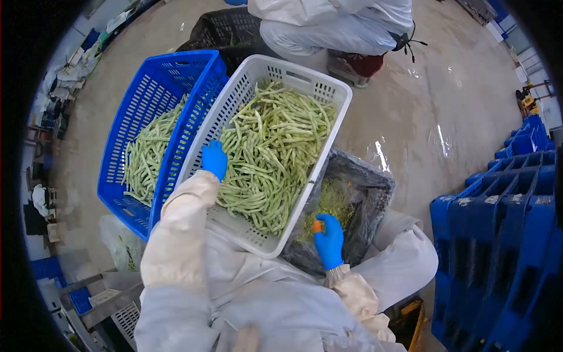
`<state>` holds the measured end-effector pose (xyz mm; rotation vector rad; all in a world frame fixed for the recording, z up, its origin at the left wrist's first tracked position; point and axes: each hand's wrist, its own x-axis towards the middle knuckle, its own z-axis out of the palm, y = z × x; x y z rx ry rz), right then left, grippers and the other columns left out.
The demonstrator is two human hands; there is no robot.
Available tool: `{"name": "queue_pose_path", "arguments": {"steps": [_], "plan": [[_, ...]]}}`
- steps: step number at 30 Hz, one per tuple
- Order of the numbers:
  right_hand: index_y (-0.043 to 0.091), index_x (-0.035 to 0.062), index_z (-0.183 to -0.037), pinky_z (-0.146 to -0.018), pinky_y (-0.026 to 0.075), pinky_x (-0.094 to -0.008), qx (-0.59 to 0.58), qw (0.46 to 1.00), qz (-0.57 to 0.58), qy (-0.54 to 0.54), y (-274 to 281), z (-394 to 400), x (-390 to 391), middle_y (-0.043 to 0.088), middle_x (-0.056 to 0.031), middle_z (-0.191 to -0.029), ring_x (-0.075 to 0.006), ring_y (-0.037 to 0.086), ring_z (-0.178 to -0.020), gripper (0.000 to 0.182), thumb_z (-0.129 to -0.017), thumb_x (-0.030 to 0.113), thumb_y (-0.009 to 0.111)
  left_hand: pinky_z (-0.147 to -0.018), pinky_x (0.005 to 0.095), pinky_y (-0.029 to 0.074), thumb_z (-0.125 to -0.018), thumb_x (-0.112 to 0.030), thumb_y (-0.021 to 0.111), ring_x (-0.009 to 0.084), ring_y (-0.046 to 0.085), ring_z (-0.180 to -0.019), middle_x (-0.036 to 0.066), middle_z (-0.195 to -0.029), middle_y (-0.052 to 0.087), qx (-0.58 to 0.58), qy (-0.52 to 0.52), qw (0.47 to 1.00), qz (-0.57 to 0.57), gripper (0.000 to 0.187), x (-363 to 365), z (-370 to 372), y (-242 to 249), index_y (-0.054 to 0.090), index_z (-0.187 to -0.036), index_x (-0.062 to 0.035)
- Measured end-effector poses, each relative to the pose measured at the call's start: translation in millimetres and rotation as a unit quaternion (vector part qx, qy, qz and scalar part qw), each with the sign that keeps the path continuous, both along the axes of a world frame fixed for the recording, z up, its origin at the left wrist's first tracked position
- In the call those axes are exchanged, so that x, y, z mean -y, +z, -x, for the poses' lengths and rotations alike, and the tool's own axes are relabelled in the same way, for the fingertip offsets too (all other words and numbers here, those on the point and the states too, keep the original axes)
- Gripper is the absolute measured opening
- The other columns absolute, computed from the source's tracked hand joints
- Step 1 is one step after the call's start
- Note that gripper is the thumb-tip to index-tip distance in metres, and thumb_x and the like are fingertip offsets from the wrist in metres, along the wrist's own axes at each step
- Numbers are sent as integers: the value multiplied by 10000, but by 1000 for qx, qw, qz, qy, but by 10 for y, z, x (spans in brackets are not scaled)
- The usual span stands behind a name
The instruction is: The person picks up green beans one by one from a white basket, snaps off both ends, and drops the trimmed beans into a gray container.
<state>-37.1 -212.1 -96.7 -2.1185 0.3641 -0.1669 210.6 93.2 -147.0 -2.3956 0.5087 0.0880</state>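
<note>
My left hand point(214, 159), in a blue glove, is at the left inner side of a white crate point(271, 249) heaped with green beans point(270, 152). Its fingers look curled together, and anything in them is hidden. My right hand point(329, 240), also gloved in blue, is closed around a small orange object point(317, 226), whose kind I cannot make out. Below that hand a box lined with dark plastic point(375, 190) holds thin green trimmings point(334, 205).
Left of the white crate, a blue crate point(120, 149) contains more green beans point(149, 155). Ahead, a person in white point(334, 35) sits beside a black crate point(220, 29). Blue pallets point(492, 246) stand at right on the wet floor point(434, 105). A clear bag point(120, 240) lies at left.
</note>
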Motion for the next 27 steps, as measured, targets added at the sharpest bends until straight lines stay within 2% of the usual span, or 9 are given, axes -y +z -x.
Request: {"name": "queue_pose_path", "arguments": {"steps": [4,5,6,8,14,15,17,22,27], "plan": [[576,46,-921,-727,431,-395,45,998,-31,9,24,38,-55,581,-153,-868,-335,551,-825,184,-739,69,582,-618,354,449,-758,-175,526,250,571,-673,63,-748,596,-103,18,991,79,173,-376,162,487,678,-816,-117],[576,42,-930,-735,435,-386,66,996,-53,16,29,49,-88,580,-154,-873,-332,552,-830,191,-743,78,585,-517,333,453,-792,-190,513,210,548,-513,51,-663,592,-172,228,831,478,203,-556,197,515,664,-861,-73],[576,42,-930,-735,435,-386,68,996,-60,19,66,56,-125,580,-154,-873,-332,552,-830,191,-743,78,585,-517,333,453,-792,-190,513,210,548,-513,51,-663,592,-166,231,833,474,203,-532,349,694,664,-861,-73],[572,33,-955,-740,440,-367,69,989,-116,60,197,81,-179,581,-147,-892,-310,560,-835,207,-761,102,593,-541,296,465,-838,-237,493,147,554,-578,34,-724,590,-292,417,376,775,277,-205,807,1144,622,-965,-26],[556,29,-1046,-762,445,-349,150,968,-151,130,511,168,-268,592,-128,-899,-277,572,-862,291,-785,141,618,-723,257,477,-867,-169,527,138,574,-806,63,-909,591,-520,262,48,811,271,958,1738,1161,540,-1068,12],[546,30,-1082,-757,458,-335,185,965,-152,110,607,185,-280,597,-126,-906,-274,584,-853,330,-781,137,628,-723,257,477,-867,-169,527,138,574,-806,63,-909,591,-525,259,46,809,271,1116,1850,1201,540,-1068,12],[543,30,-1089,-748,465,-326,150,967,-189,80,514,232,-213,599,-125,-920,-267,589,-847,338,-779,134,631,-771,268,478,-864,-230,554,132,561,-891,34,-985,567,-478,253,276,795,345,1446,2052,1330,506,-1144,-34],[562,62,-1053,-674,473,-332,142,982,-95,76,355,259,-94,580,-136,-879,-272,584,-763,308,-747,64,603,-800,281,474,-884,-246,531,113,549,-923,31,-1006,575,-487,269,214,803,327,1651,2150,791,517,-1134,-36],[563,48,-1031,-712,456,-279,97,985,-35,141,436,285,14,570,-93,-885,-188,573,-797,258,-772,36,571,-810,263,454,-865,-112,493,129,557,-894,57,-995,593,-402,165,414,800,244,1706,2169,527,570,-1070,-5]]}}
